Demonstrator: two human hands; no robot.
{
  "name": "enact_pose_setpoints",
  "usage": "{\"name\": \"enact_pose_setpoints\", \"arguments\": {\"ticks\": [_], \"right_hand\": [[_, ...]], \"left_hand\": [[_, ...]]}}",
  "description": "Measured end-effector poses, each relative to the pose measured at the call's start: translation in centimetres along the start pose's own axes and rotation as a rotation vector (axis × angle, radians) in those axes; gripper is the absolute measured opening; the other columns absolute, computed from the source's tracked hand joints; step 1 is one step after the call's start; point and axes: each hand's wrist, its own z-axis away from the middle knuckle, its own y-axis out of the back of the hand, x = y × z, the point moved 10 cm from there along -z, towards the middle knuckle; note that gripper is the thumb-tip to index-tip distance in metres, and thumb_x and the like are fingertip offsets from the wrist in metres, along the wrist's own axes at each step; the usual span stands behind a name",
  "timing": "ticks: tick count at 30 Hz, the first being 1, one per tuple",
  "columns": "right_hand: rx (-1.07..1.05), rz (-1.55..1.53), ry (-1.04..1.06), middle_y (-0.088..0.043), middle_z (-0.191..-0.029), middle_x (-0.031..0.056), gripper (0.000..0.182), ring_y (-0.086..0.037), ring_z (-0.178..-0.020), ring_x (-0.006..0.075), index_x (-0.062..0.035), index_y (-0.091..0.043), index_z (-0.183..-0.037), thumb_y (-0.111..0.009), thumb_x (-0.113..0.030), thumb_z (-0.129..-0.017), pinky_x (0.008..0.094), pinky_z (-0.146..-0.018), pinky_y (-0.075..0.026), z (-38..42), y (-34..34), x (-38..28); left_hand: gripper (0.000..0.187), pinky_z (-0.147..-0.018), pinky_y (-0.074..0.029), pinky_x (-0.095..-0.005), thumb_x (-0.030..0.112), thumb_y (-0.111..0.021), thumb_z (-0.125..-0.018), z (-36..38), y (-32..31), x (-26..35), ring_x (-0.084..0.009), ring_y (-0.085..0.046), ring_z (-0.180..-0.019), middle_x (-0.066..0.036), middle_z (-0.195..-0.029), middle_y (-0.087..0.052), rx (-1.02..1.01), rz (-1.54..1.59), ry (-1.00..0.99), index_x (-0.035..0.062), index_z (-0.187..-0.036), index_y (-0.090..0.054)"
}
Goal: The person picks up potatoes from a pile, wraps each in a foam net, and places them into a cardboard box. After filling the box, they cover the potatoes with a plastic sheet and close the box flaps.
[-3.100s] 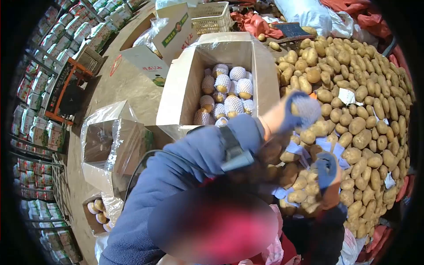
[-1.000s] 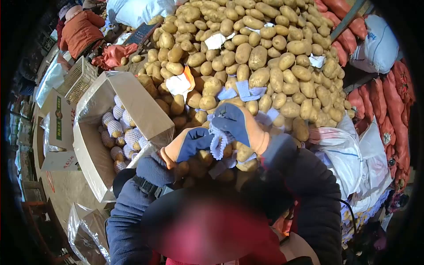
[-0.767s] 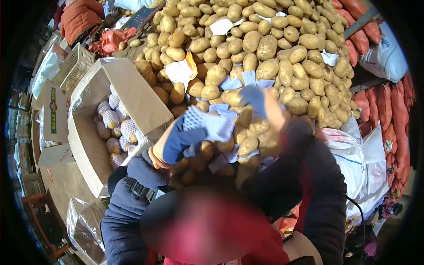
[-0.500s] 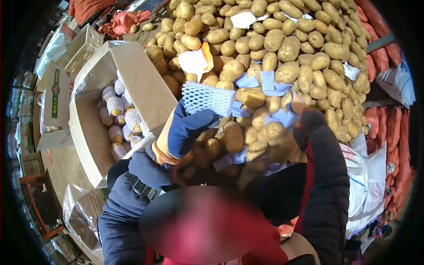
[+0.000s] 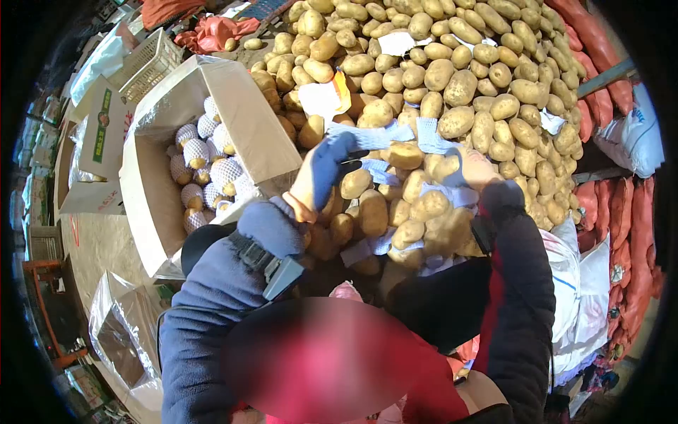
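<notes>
My left hand (image 5: 322,174), in a dark blue glove with an orange cuff, has its fingers closed at the end of a pale blue foam net sleeve (image 5: 369,134). That sleeve stretches flat over the potato pile (image 5: 459,88). My right hand (image 5: 474,167) is at the right, its gloved fingers bent on the lower edge of another foam net sleeve (image 5: 432,136); its fingertips are partly hidden. Between the hands lies a bare potato (image 5: 406,155). More loose sleeves, one a foam sleeve (image 5: 450,193), lie among the potatoes.
On the left, an open cardboard box (image 5: 152,212) holds several potatoes in foam nets (image 5: 226,173). A second carton (image 5: 106,141) and a plastic crate (image 5: 147,63) stand beyond it. Red mesh sacks (image 5: 621,219) and a white sack (image 5: 565,283) line the right side.
My left hand has turned, and the net sleeve spread above it now lies lower and flatter, further right. My right hand has shifted slightly onto the sleeve beside it. The view has shifted a little.
</notes>
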Motion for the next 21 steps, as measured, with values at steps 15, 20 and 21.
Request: {"name": "enact_pose_setpoints", "arguments": {"ticks": [15,20,21], "right_hand": [[-0.174,-1.539,0.242,-0.061,-0.116,0.0121,0.039,-0.06,-0.104,0.0217,0.001,-0.052,-0.123,-0.041,-0.029,-0.1,0.0336,-0.089,-0.05,5.2,3.7,-19.3],[-0.15,-1.404,0.276,-0.061,-0.113,0.011,0.034,-0.06,-0.102,0.0213,0.0006,-0.053,-0.121,-0.048,-0.021,-0.095,0.0337,-0.087,-0.05,3.5,2.3,-18.6],[-0.003,-1.353,0.256,-0.061,-0.112,0.0102,0.032,-0.06,-0.101,0.0204,0.0003,-0.054,-0.119,-0.05,-0.017,-0.093,0.033,-0.086,-0.05,3.2,3.0,-17.9]], "left_hand": [[0.065,-0.095,-0.047,-0.0316,0.026,-0.072,-0.082,7.9,-8.0,2.0,-0.0154,-0.057,-0.111,-0.007,-0.127,-0.057,-0.499,0.197,0.097,0.0037,-0.136,-0.045],[0.054,-0.085,-0.05,-0.0286,0.027,-0.066,-0.085,7.0,-5.4,3.1,-0.014,-0.059,-0.103,-0.007,-0.116,-0.061,-0.402,0.295,0.085,0.0028,-0.13,-0.05],[0.05,-0.084,-0.05,-0.0282,0.026,-0.065,-0.086,6.2,-4.7,4.0,-0.0133,-0.059,-0.101,-0.006,-0.112,-0.062,-0.367,0.266,0.019,0.0021,-0.127,-0.051]]}}
